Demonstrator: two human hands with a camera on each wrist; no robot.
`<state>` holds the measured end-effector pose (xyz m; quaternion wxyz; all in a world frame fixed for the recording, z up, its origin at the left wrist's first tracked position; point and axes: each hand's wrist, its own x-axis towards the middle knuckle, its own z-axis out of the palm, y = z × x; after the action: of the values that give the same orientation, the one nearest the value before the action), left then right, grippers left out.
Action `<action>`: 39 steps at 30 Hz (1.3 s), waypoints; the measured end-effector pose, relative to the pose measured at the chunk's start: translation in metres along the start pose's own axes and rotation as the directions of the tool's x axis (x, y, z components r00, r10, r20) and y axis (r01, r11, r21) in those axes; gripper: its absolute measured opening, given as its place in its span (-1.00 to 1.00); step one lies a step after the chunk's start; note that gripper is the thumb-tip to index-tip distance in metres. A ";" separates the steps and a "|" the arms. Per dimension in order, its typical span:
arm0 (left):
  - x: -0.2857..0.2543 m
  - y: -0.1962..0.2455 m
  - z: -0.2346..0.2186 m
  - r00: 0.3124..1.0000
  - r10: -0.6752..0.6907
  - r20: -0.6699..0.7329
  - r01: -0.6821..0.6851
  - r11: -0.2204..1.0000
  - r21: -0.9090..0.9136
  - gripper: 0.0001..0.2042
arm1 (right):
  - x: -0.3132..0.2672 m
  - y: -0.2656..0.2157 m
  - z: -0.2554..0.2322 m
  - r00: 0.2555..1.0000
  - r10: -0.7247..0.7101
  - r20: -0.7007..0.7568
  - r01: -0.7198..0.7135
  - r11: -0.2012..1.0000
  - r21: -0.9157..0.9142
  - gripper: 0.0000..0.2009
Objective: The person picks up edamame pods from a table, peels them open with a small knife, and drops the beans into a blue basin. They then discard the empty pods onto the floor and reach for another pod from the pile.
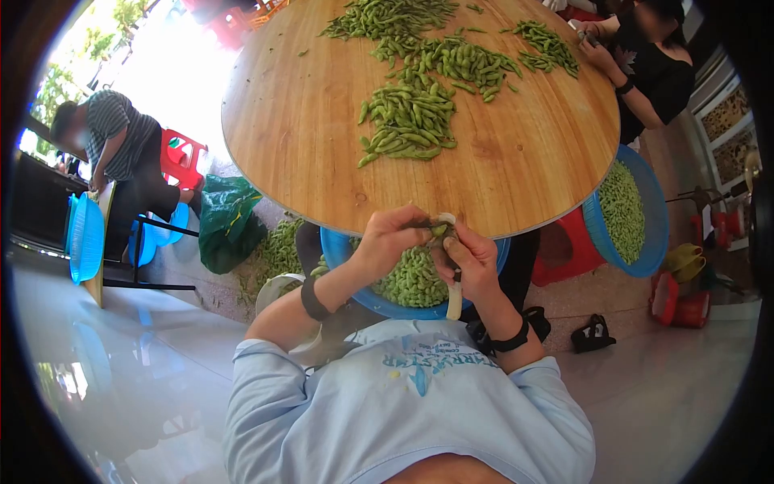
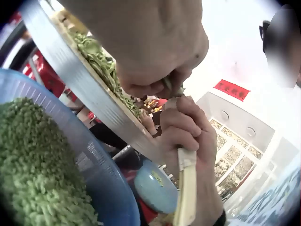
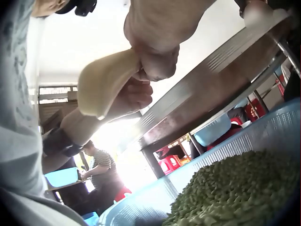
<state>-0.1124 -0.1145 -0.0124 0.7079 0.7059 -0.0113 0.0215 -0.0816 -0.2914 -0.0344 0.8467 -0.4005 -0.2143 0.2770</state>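
Observation:
Both hands meet above a blue basket of shelled green beans, at the near edge of the round wooden table. The left hand pinches a green pod between thumb and fingers. Around a pale, cream-coloured handle curl the fingers of the right hand, its thumb at the pod; the handle hangs below that fist. In the left wrist view the left hand is above the right hand, fingertips touching. The tool's far end is hidden by the fingers.
Piles of green pods lie on the wooden table. Another blue basket of beans stands at the right by a red stool. A green bag and loose pods are on the floor at left. Two other people sit nearby.

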 end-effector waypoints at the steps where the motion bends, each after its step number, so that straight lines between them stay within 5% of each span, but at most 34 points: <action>1: 0.001 0.000 -0.002 0.990 -0.135 0.027 0.138 0.974 -0.177 -0.91 | -0.002 0.000 0.000 1.000 0.004 0.000 -0.004 1.000 0.003 -0.65; 3: 0.002 0.002 -0.004 0.964 -0.255 0.075 0.265 0.902 -0.340 -0.90 | -0.004 -0.003 0.001 0.995 -0.104 0.010 0.097 0.888 -0.450 -0.66; 5: 0.002 0.002 -0.002 0.920 -0.358 0.158 0.388 0.784 -0.484 -0.87 | -0.004 -0.006 0.002 0.997 -0.076 0.010 0.074 0.919 -0.388 -0.66; 10: 0.004 0.005 0.000 0.925 -0.350 0.145 0.379 0.835 -0.399 -0.87 | -0.006 -0.004 -0.010 0.994 -0.062 0.091 0.092 0.925 -0.370 -0.66; 12: 0.001 0.005 0.002 0.919 -0.370 0.135 0.393 0.840 -0.374 -0.87 | -0.006 -0.006 -0.016 0.986 0.114 0.123 -0.102 0.990 -0.101 -0.65; 15: 0.003 0.004 0.003 0.949 -0.279 0.144 0.313 0.880 -0.356 -0.89 | -0.006 -0.008 -0.014 0.970 0.124 0.210 -0.152 0.980 0.125 -0.64; 17: 0.005 -0.002 0.002 0.892 -0.352 0.283 0.451 0.669 -0.591 -0.92 | -0.006 -0.008 -0.010 0.989 0.084 0.122 -0.081 0.996 -0.034 -0.64; 18: 0.005 -0.002 0.003 0.894 -0.349 0.282 0.448 0.671 -0.591 -0.92 | -0.005 -0.007 -0.007 0.998 0.031 0.047 -0.021 0.980 -0.198 -0.64; 32: -0.003 -0.002 0.022 0.975 -0.216 -0.047 0.169 0.866 -0.471 -0.94 | -0.008 0.002 0.004 0.998 -0.046 -0.037 0.032 0.948 -0.317 -0.57; 39: 0.004 -0.002 0.002 0.943 -0.298 0.147 0.328 0.758 -0.564 -0.92 | -0.003 -0.006 0.003 0.998 -0.021 -0.053 0.003 0.945 -0.328 -0.64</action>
<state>-0.1081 -0.1168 -0.0144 0.8822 0.4480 0.0836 -0.1185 -0.0840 -0.2950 -0.0288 0.7756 -0.5422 -0.2360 0.2209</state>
